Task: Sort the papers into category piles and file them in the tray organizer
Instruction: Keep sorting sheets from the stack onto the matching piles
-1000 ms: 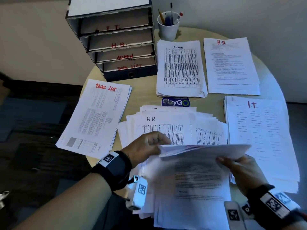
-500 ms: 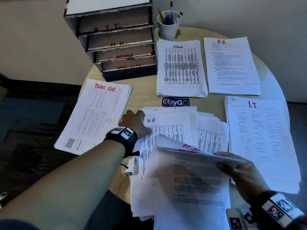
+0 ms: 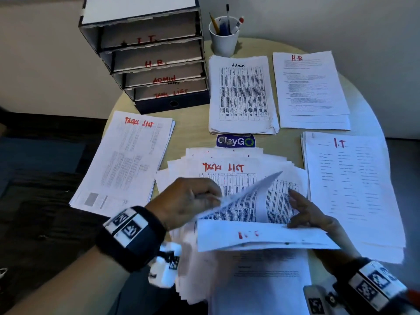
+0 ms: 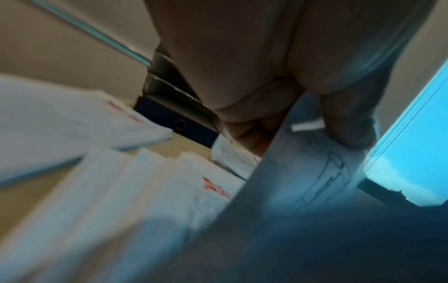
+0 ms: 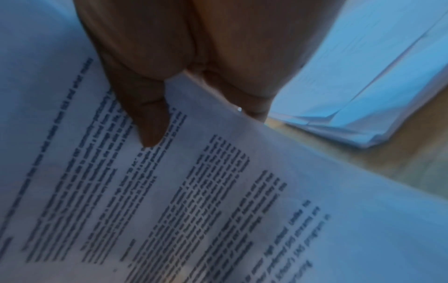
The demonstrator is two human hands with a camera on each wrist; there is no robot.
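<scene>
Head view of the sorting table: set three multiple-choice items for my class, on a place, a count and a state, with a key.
1. Where is the I.T pile? A) right of the unsorted stack B) left of it C) behind it
2. How many labelled trays has the tray organizer? A) two B) six C) four
3. The sheet that the left hand pinches is: A) flat B) lifted and curling C) crumpled
Key: 1 A, it lies past the stack's right edge; 2 C, I.T., H.R., Admin, Task List; 3 B, it arches off the stack.
</scene>
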